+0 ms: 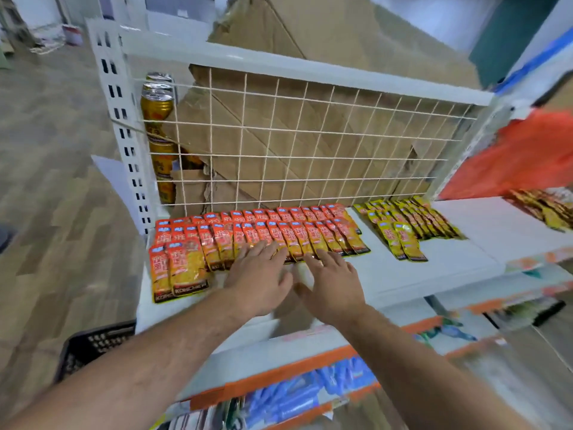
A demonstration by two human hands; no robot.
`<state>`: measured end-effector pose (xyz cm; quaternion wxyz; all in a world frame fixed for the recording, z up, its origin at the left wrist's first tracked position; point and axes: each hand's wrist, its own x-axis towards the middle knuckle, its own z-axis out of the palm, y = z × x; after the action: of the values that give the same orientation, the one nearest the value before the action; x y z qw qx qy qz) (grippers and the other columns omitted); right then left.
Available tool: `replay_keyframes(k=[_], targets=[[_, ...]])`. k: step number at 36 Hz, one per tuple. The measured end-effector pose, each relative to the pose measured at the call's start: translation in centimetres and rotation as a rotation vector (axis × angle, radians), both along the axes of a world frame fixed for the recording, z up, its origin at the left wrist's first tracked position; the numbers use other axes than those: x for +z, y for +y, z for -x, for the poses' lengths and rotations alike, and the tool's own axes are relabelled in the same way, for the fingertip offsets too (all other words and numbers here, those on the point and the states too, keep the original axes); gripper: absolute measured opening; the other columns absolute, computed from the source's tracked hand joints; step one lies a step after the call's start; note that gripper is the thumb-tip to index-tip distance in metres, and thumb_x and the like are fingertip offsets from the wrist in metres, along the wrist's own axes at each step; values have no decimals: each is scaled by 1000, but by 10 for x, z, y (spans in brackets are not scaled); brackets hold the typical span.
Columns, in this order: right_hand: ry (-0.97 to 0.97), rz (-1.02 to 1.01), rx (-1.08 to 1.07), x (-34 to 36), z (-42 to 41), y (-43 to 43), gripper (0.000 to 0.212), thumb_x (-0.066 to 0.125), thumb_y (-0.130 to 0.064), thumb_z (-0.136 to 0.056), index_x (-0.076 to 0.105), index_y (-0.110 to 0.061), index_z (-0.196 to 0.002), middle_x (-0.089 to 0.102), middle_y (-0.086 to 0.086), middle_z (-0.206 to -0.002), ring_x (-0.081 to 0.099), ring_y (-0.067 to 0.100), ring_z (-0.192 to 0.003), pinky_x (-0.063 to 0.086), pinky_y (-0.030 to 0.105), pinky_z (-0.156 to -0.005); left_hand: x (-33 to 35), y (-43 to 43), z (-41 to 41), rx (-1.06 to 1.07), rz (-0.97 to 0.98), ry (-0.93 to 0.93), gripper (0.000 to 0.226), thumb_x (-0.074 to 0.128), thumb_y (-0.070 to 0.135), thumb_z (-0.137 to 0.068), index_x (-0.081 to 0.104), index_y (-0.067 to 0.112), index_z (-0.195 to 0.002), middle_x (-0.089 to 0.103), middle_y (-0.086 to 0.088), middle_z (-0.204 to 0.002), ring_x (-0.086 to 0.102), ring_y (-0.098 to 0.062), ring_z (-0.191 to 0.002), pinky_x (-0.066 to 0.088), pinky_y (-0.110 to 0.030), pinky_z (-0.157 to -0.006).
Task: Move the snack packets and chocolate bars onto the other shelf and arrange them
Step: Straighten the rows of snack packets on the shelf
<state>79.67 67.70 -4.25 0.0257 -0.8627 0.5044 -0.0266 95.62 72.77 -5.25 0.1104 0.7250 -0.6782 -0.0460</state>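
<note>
Head view shows both hands flat with fingers spread: the left hand [260, 274] and the right hand [333, 282] touch the front edge of the orange snack packets [257, 234] lying in overlapping rows on the white shelf [418, 274]. Yellow packets [406, 225] lie in rows further right on the same shelf, apart from the orange ones.

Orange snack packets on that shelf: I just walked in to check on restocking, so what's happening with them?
A person's left hand and right hand lie flat, fingers straight, on the near edge of the orange packets, apparently evening them out. These lie in overlapping rows on the white shelf. A smaller group of yellow packets lies apart to the right, untouched.
</note>
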Motion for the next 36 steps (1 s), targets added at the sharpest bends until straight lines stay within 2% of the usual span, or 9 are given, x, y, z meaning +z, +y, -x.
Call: replay_keyframes(k=[7,13,17,25,36], targets=[[-13,-17,-103,1,89,-14,72,48,-60,-93,28,-30,-155,24,2,-164,20,26,-149,22,44,-118,14,-23,83,-100,-17,-19,61,31,49,-101,22,25,-156,20,2,-163,11,-21,-151,6,-44,-123],[-43,-17,-153,9,183,-31,72,45,-62,-95,26,-30,-156,22,1,-164,19,25,-149,24,43,-118,20,-45,170,-126,7,-100,66,20,56,-94,31,26,-152,26,-1,-161,19,-23,-148,10,-41,-120],[-53,-8,-185,18,247,-47,72,45,-62,-95,24,-30,-156,21,1,-164,17,25,-150,24,43,-119,23,-66,231,-152,-1,-79,61,31,53,-100,27,27,-154,21,1,-163,14,-22,-150,9,-42,-122],[-77,-22,-256,30,356,-72,71,49,-59,-95,28,-28,-155,24,2,-163,19,26,-148,25,42,-117,30,-106,337,-223,17,-78,59,34,51,-99,30,25,-152,24,-1,-162,17,-23,-148,12,-42,-122],[-82,-24,-376,25,461,-128,72,46,-60,-96,25,-28,-157,24,1,-163,20,26,-148,27,43,-118,28,-186,443,-356,-29,-71,61,33,51,-99,25,27,-155,19,2,-163,11,-21,-150,6,-41,-122]])
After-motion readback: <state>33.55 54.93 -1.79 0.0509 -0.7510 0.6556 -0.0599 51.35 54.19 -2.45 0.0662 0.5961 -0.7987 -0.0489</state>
